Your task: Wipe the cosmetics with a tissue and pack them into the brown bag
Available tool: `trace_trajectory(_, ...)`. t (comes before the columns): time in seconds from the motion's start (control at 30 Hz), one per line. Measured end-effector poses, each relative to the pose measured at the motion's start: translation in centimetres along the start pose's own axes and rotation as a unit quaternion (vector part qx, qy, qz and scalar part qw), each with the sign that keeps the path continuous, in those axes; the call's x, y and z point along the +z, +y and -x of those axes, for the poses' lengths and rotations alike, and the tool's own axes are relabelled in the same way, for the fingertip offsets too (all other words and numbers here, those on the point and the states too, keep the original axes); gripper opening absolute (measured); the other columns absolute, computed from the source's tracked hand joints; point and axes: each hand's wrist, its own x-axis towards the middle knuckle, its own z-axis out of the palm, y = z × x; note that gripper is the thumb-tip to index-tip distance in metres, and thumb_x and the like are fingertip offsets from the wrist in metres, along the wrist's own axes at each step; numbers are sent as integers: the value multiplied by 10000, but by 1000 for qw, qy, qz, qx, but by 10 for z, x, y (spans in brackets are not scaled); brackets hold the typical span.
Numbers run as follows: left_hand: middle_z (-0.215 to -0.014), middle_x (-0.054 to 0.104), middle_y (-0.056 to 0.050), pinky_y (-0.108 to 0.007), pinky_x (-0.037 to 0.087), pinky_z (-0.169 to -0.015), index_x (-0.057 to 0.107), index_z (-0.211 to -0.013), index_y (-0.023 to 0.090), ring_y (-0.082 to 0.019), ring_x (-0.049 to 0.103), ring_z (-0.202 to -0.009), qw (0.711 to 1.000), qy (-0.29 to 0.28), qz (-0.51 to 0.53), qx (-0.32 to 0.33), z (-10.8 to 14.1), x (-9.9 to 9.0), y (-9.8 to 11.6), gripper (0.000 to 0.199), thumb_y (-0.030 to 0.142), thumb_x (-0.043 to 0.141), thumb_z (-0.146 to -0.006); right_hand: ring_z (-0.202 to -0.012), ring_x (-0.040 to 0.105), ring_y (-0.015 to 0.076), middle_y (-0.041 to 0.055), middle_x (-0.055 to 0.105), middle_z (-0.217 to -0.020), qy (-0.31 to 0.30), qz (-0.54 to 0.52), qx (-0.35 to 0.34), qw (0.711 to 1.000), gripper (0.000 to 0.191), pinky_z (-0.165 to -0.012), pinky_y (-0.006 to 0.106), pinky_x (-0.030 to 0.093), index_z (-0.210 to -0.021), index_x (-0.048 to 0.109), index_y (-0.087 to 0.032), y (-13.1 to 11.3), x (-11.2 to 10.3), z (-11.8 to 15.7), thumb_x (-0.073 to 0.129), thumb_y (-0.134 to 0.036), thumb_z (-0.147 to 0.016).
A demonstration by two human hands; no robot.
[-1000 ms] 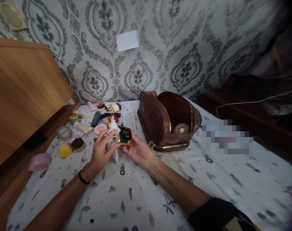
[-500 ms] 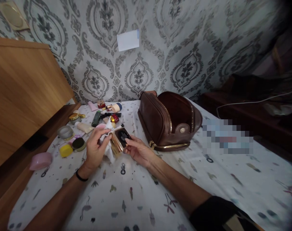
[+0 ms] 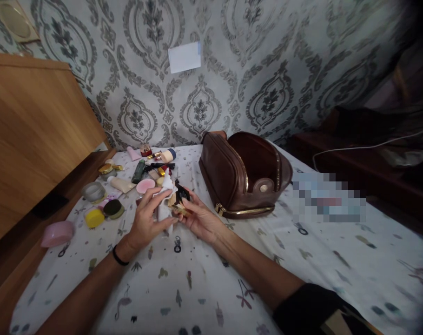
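My left hand (image 3: 149,214) is closed on a crumpled white wipe (image 3: 165,195), which it presses against the left side of a black-and-gold compact case (image 3: 183,194). The case sits in the fingers of my right hand (image 3: 201,217), thumb on its dark face. It is tilted, and its left part is hidden by the wipe and fingers. A round pink compact (image 3: 146,185) lies just beyond my left hand. To the right of my right hand stands a brown leather toiletry bag (image 3: 228,177), its zipped top gaping.
Cosmetics lie at the left: a cream tube (image 3: 121,184), a green bottle (image 3: 138,171), a grey jar (image 3: 93,191), a yellow lid (image 3: 94,217) and a pink tub (image 3: 57,233). A wooden cabinet (image 3: 40,139) borders the patterned cloth (image 3: 204,288).
The case has turned in my right hand, so less of its dark face shows. My left hand has brought the wipe up against its side, and the pink compact is more exposed.
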Motion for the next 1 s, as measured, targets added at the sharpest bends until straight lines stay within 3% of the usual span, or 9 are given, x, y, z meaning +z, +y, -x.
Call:
trace_trajectory(0.17,-1094,633,-73,-330,517,-889,662,-1148,206,-204,626,-1037,999,41,-11,-29,0,6,2,256,307,620,-916,-662,698,145,-18,737,-820,13,30,-14,999,542,-551,220,495,-1062,556,-259,1,1,-2,896,-284,-641)
trace_trajectory(0.47,-964,683,-29,-301,522,-789,684,-1004,212,-183,640,-947,994,92,14,-62,-8,-2,6,123,263,644,-900,-610,612,85,-50,670,-682,29,69,-23,997,408,-597,214,514,-783,578,-193,4,-1,-2,908,-357,-609)
trace_trajectory(0.7,-971,653,-34,-312,532,-835,689,-1023,217,-175,638,-946,993,103,-49,-3,-8,-2,8,136,190,599,-925,-594,609,91,-30,673,-696,20,88,14,996,365,-528,199,497,-841,646,-176,6,0,0,888,-365,-645)
trace_trajectory(0.9,-1090,634,-91,-395,510,-949,630,-1244,226,-222,595,-1071,985,55,-114,120,-2,-2,7,353,88,507,-943,-642,618,100,-28,705,-795,22,3,24,999,385,-505,187,470,-913,677,-208,10,2,-1,907,-294,-618)
trace_trajectory(1.0,-1116,656,-102,-424,524,-959,594,-1303,225,-245,582,-1132,983,16,-100,155,1,2,14,396,85,475,-952,-636,593,94,-25,682,-753,12,-31,8,999,276,-518,181,470,-846,679,-192,9,4,-3,879,-229,-661)
